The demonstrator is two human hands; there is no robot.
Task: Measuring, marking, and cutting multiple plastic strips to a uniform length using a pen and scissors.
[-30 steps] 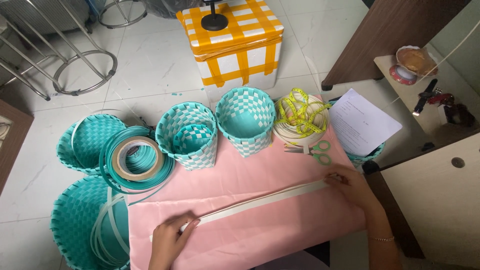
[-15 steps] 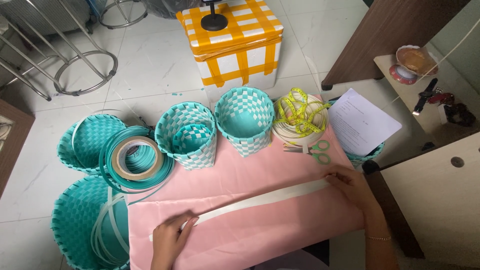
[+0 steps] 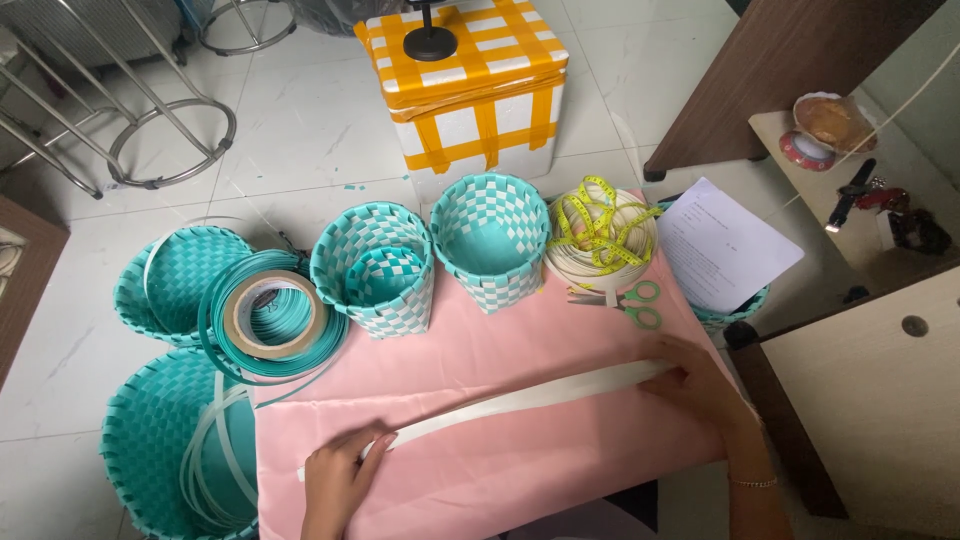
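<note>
White strip [image 3: 520,398] lying lengthwise across pink worktop [image 3: 480,350], rising rightward; left hand [image 3: 340,480] pinching its near end; right hand [image 3: 700,380] flat, fingers pressing its far end

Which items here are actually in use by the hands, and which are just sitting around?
In use:
- white strip, flat on the pink cloth
- left hand on its near end
- right hand on its far end

Lying about:
- scissors
- yellow tape measure
- two woven baskets
- tape roll
- paper sheet
- checked box
</note>
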